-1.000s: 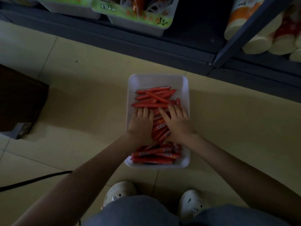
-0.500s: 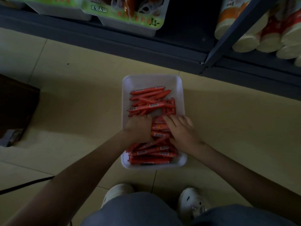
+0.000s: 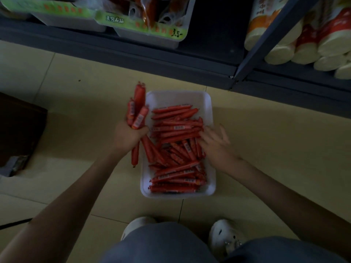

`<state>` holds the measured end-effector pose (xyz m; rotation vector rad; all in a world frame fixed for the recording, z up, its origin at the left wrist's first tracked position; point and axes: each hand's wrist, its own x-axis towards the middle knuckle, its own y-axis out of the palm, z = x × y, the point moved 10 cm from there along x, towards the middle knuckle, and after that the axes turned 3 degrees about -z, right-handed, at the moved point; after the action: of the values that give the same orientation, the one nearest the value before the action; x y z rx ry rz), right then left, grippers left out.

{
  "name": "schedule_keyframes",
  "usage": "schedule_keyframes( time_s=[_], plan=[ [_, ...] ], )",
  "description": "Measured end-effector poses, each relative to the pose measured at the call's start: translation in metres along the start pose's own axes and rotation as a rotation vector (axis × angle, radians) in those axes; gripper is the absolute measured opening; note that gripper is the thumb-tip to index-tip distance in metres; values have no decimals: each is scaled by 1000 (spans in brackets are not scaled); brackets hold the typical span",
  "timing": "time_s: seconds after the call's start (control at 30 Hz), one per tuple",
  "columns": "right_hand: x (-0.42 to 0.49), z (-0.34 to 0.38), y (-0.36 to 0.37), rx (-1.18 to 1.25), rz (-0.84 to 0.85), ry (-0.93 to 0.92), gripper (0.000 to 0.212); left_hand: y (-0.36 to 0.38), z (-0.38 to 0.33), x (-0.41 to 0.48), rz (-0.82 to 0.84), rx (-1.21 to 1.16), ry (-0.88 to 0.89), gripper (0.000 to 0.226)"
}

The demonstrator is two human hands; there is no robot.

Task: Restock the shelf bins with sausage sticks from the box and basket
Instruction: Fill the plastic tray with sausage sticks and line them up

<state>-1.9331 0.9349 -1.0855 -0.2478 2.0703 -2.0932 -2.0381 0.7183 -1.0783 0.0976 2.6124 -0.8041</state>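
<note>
A white plastic basket (image 3: 178,96) stands on the floor in front of my feet, holding several red sausage sticks (image 3: 176,149). My left hand (image 3: 127,136) is raised over the basket's left rim, closed around a bunch of sausage sticks (image 3: 137,111) that point up and away. My right hand (image 3: 215,144) rests at the basket's right side with fingers spread, touching the loose sticks and gripping none. A shelf bin (image 3: 148,37) with a green label and packaged snacks sits on the bottom shelf above.
The dark shelf base (image 3: 133,59) runs across the top, with a slanted upright post (image 3: 266,38). White rolls (image 3: 281,52) lie on the right shelf. A dark brown box (image 3: 19,130) sits at the left. My shoes (image 3: 223,238) are below the basket.
My left hand has closed on a bunch of sticks and lifted them out to the left rim. My right hand has slid to the basket's right side and opened.
</note>
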Motion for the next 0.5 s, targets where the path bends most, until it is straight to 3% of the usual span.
schedule_keyframes(
  time_s=[0.07, 0.17, 0.23, 0.27, 0.37, 0.5],
  plan=[
    [12, 11, 12, -29, 92, -122, 37, -3, 23, 2, -15, -102, -107, 12],
    [25, 15, 25, -139, 284, -196, 38, -2, 42, 2, 22, -211, -154, 20],
    [17, 11, 48, -166, 538, -174, 39, -2, 47, 3, 25, -271, -155, 22],
    [15, 9, 51, -201, 579, -151, 43, -2, 47, 2, 22, -285, -156, 22],
    [13, 11, 55, -278, 607, -183, 42, 1, 43, 3, 43, -299, -149, 19],
    [31, 20, 36, -151, 377, -161, 20, 2, 36, 3, 41, -251, -141, 23]
  ],
)
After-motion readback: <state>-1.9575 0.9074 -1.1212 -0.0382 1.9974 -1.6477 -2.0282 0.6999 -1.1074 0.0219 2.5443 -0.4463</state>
